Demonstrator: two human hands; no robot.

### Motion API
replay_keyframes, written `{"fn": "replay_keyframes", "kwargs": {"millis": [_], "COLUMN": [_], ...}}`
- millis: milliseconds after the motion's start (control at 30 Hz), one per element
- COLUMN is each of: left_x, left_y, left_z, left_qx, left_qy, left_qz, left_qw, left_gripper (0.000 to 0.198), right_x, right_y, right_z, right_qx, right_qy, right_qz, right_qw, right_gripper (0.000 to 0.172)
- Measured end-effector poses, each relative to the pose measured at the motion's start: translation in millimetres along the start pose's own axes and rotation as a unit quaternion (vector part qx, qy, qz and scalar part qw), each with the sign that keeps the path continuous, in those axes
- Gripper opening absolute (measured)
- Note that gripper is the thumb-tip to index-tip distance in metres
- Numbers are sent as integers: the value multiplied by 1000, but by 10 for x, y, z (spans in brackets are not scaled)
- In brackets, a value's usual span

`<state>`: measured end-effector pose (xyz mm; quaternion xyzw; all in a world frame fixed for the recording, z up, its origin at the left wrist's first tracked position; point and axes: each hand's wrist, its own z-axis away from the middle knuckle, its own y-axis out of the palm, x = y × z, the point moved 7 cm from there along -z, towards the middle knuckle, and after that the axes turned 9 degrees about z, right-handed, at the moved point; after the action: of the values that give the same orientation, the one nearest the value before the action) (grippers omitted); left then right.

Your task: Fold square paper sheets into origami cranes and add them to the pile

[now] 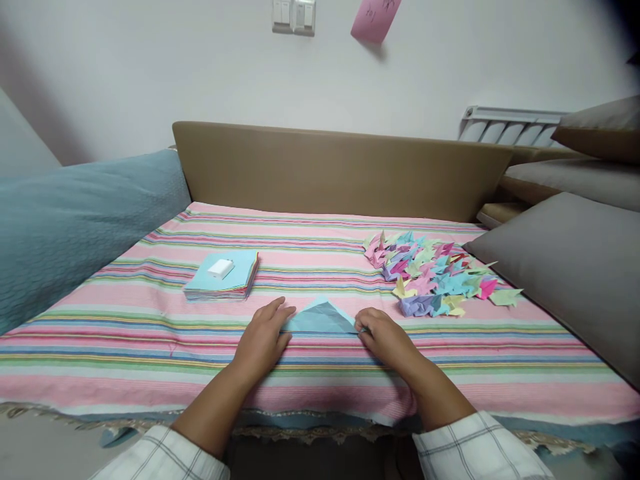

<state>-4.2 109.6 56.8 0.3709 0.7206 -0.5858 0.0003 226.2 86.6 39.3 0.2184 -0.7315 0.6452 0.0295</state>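
A sofa (340,173), its seat covered by a striped cloth (165,327). Toward the cloth's right edge lies a heap of colourful folded paper shapes (433,270); toward its left edge, a stack of paper (246,268). Nearer the front edge, the left hand (263,333) — fingers open — and right hand (385,333), fingers pinching a corner, flank a folded blue paper (323,319), midway between the side edges. A small white block (221,268) tops the stack.

Light-blue paper (321,320), folded triangle, apex away, on striped cloth (325,387).

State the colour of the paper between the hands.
The folded paper is light blue, seen best in the head view.
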Motion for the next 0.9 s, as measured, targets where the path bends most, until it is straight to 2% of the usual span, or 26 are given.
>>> {"fn": "replay_keyframes", "kwargs": {"millis": [233, 433, 600, 900], "left_x": [-85, -82, -96, -155], "left_y": [-31, 33, 81, 68], "left_z": [14, 20, 32, 52], "left_qx": [12, 44, 79, 89], "left_qy": [6, 13, 20, 27], "left_qz": [-18, -50, -66, -78], "left_qw": [1000, 998, 994, 993], "left_gripper": [30, 33, 33, 29], "right_x": [-40, -72, -55, 0], "right_y": [70, 146, 131, 98], "right_z": [23, 32, 34, 15], "right_qx": [11, 32, 38, 23], "right_qy": [-6, -11, -6, -13], "right_qz": [2, 11, 5, -32], "right_qw": [1000, 999, 999, 999], "right_gripper": [33, 43, 43, 39]}}
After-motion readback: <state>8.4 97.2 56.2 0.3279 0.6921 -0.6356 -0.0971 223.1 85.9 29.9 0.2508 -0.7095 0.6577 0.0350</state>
